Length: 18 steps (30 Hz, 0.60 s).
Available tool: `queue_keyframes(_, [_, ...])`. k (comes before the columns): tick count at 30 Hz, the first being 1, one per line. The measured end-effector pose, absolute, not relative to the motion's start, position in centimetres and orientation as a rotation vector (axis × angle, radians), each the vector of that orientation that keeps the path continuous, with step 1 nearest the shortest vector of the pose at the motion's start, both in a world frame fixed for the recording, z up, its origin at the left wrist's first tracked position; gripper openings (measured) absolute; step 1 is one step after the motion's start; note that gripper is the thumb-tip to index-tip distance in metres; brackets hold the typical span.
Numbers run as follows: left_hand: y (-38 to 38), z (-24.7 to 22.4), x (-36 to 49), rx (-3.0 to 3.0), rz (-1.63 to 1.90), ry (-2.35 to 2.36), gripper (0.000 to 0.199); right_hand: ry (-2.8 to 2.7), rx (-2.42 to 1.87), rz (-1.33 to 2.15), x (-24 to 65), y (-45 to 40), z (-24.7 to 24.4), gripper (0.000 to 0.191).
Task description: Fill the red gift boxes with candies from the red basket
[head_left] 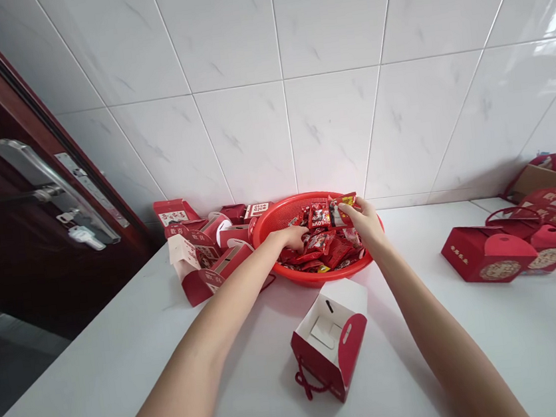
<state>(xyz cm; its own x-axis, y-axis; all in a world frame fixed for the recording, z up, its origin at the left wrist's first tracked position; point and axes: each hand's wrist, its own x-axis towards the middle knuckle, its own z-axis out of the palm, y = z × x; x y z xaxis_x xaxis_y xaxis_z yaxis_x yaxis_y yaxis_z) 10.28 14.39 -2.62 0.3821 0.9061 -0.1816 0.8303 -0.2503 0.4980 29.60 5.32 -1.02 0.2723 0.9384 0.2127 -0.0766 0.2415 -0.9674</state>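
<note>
My right hand [363,217] pinches a red wrapped snack packet [343,206] at the back right of the red plastic basket [288,206]. My left hand [292,237] reaches over the basket's left side, fingers curled down among the red packets [318,243]; what they grip there is hidden. Several packets with white print and bits of yellow fill the basket. In front of it stands an open red gift box [347,354] with a white inside, its lid flap folded back and a dark red cord handle hanging at its near left side.
Several open red boxes [198,258] lie jumbled left of the basket. On the right, closed red boxes [489,255] stand in a row before a brown carton [530,181]. White tiled wall [328,122] rises behind; a dark door [8,219] with a metal handle is at left.
</note>
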Motion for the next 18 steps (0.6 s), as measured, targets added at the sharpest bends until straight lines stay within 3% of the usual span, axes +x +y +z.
queue_keyframes(7, [14.0, -1.3, 10.2, 2.07, 0.185, 1.452, 0.025, -1.049, -1.079, 0.884, 29.6, 5.4, -1.1, 0.021])
queue_keyframes(12, [13.4, 0.0, 9.8, 2.005, 0.438, 1.293, 0.011, -1.042, -1.078, 0.873, 29.6, 5.5, -1.1, 0.019])
queue_keyframes(18, [12.9, 0.6, 9.9, 1.866, 0.826, 1.161, 0.029, -1.045, -1.084, 0.865, 29.6, 5.4, -0.9, 0.017])
